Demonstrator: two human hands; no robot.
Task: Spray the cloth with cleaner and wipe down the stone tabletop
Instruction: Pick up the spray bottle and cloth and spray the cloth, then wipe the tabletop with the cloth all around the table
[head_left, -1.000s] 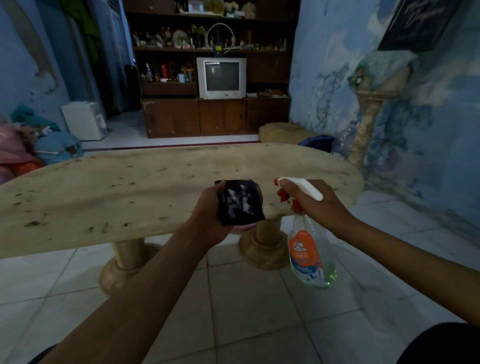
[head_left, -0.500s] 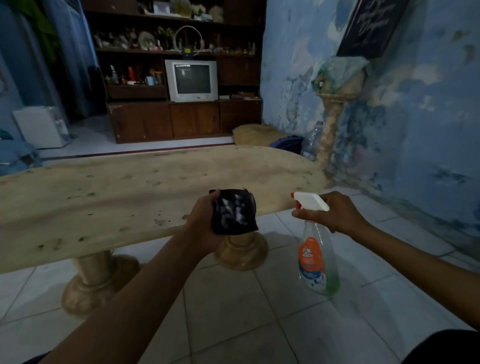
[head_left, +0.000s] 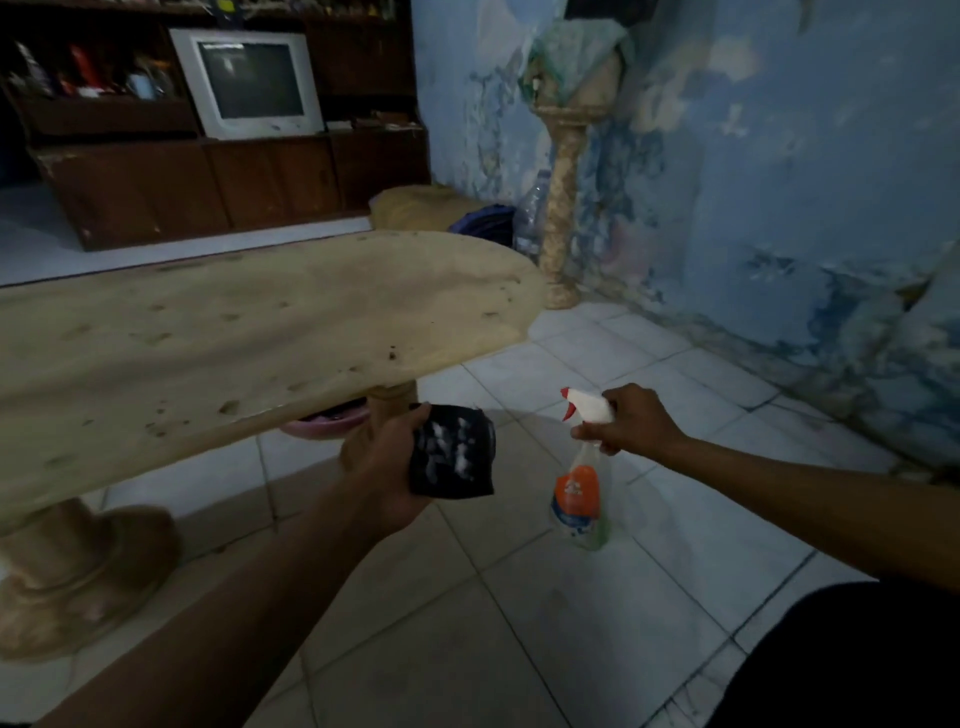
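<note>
My left hand (head_left: 387, 467) grips a folded dark cloth (head_left: 451, 451) whose face is flecked with white foam. It is held over the floor, just past the near edge of the stone tabletop (head_left: 218, 332). My right hand (head_left: 631, 420) holds a clear spray bottle (head_left: 581, 478) by its white trigger head, with the red nozzle pointing left toward the cloth. The bottle has an orange label and hangs over the tiles, a short gap from the cloth. The beige tabletop is speckled with dark spots and stretches left on stone pedestals (head_left: 67, 566).
A carved stone column (head_left: 563, 171) stands by the peeling blue wall (head_left: 779, 182) at the right. A wooden cabinet with a television (head_left: 249, 83) is at the back. A cushion and a dark bundle (head_left: 483, 223) lie beyond the table. A pink basin (head_left: 324, 423) sits under it.
The view has swung right and down. Both hands have dropped below the table's edge, and the bottle has drawn away from the cloth to the right.
</note>
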